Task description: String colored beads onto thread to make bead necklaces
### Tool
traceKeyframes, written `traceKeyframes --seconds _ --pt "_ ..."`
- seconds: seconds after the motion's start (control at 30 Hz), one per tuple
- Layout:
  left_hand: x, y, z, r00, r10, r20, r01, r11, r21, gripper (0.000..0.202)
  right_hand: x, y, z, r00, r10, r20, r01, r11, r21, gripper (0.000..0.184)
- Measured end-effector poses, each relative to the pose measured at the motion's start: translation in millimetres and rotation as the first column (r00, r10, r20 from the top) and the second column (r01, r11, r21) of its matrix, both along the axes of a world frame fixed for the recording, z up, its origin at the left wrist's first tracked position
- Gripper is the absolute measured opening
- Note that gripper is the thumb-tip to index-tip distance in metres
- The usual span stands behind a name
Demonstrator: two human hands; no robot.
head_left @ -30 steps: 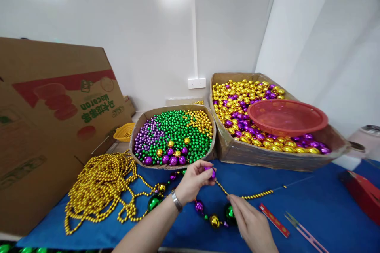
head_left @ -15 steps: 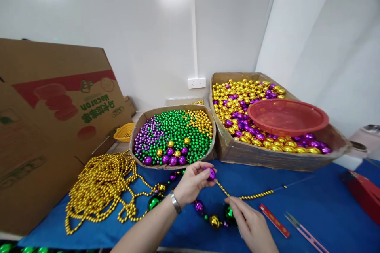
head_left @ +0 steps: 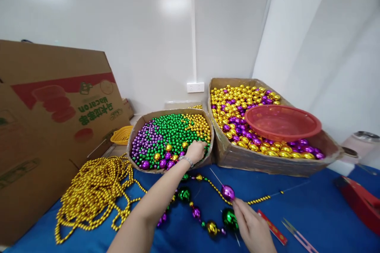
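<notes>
My left hand point(head_left: 196, 152) reaches into the right front of the bead box point(head_left: 170, 171). Its fingers are curled down among green beads point(head_left: 175, 126), and whatever is between them is hidden. Lower right, my right hand point(head_left: 247, 219) is closed on a thin needle point(head_left: 216, 176). A large shiny purple bead point(head_left: 228, 192) sits on this needle, against the fingertips. Beneath the hands lies a strand of mixed beads, with a large green bead point(head_left: 230, 218), a gold bead point(head_left: 212, 228) and a purple bead point(head_left: 196, 212). A string of small gold beads point(head_left: 259, 200) passes behind the right hand.
Coiled gold bead strings point(head_left: 92, 193) lie on the blue cloth point(head_left: 178, 237) at left, beside a large carton point(head_left: 59, 146). A big box point(head_left: 255, 162) of gold and purple beads bears a red basin point(head_left: 283, 121). Tweezers point(head_left: 298, 234) and a red strip point(head_left: 273, 227) lie at right.
My left hand has let go of the purple bead and moved up into the bead box. The purple bead now sits on the needle at my right fingertips.
</notes>
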State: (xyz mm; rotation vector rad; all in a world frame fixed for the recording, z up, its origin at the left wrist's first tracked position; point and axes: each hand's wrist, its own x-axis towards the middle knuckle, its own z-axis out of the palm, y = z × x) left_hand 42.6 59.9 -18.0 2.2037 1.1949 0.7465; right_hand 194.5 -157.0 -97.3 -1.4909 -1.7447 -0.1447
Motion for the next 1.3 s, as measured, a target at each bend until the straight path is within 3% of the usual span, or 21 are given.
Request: traceKeyframes --seconds 0.1,0.2,0.43,0.5,0.63,0.8,0.93,1.1,1.3 --pt "8.6 13.7 -3.5 0.999 -0.023 -0.031 0.022 1.000 -0.020 0.013 1.3 -0.2 -1.6 1.000 -0.020 0.017 0.020 1.000 0.001 0.042" --pt "6.1 8.7 -6.2 0.998 -0.008 0.062 0.011 0.999 -0.053 0.009 3.4 -1.6 -1.9 0.999 -0.027 0.020 0.027 1.000 0.012 0.042" --pt "-25.7 -49.4 -8.7 0.910 0.042 0.412 0.076 0.961 -0.266 0.039 -1.3 -2.0 6.8 1.000 0.000 -0.028 0.000 1.000 -0.007 0.039" --pt "-32.4 -66.2 -8.6 0.837 0.063 0.544 0.173 0.912 -0.371 0.039 -4.6 -1.8 8.0 1.000 0.008 -0.018 -0.008 1.000 -0.007 0.038" --pt "-37.0 -85.5 -7.9 0.579 0.242 0.779 0.433 0.718 -0.545 0.029 -8.9 -2.4 6.6 1.000 0.007 0.010 -0.007 1.000 -0.009 0.036" --pt "-34.9 -92.5 -5.3 0.526 0.307 0.793 0.483 0.660 -0.576 0.025 -8.2 -2.0 3.5 0.999 -0.003 0.041 0.003 1.000 0.008 0.035" --pt "-34.2 -95.4 -2.8 0.539 0.293 0.790 0.476 0.668 -0.572 0.026 -6.0 -1.8 4.5 0.997 -0.007 0.077 0.005 1.000 0.027 0.036" --pt "-34.8 -96.4 -0.7 0.604 0.230 0.763 0.386 0.754 -0.532 0.026 -4.2 -3.6 4.3 0.991 -0.046 0.125 0.039 0.998 0.054 0.038" --pt "-35.9 -96.6 -1.3 0.821 0.069 0.566 0.153 0.930 -0.334 0.028 -2.2 -4.1 -2.2 0.983 -0.061 0.171 0.053 0.997 0.047 0.039"
